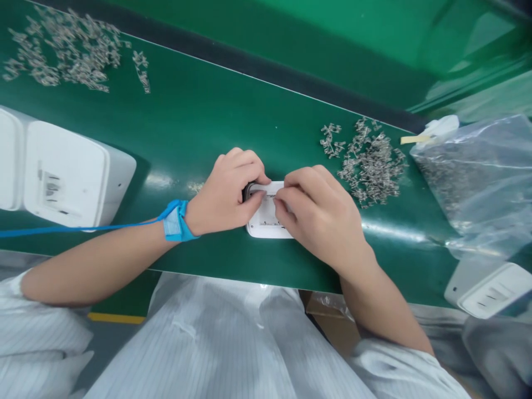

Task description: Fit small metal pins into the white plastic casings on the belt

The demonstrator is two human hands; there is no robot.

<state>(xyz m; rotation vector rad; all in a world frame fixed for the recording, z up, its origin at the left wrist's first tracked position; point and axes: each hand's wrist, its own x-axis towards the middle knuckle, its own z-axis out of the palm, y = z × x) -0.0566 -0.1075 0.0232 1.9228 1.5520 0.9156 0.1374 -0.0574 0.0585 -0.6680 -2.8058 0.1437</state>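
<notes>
The left hand (226, 191) has its grip clamped on the left end of the white housing (266, 223), which lies on the table (216, 111). The right hand (320, 213) has its grip pinched on the housing's far edge. A pile of metal clips (372, 163) lies near, to the right.

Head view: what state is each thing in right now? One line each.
left hand, gripping the left end of the small white part.
right hand, fingertips pinched at its top edge.
small white part, lying flat on the green belt.
wrist strap, worn on left wrist, cord attached.
metal clips, loose pile beside right hand.
plastic bag, slumped, full of clips.
</notes>
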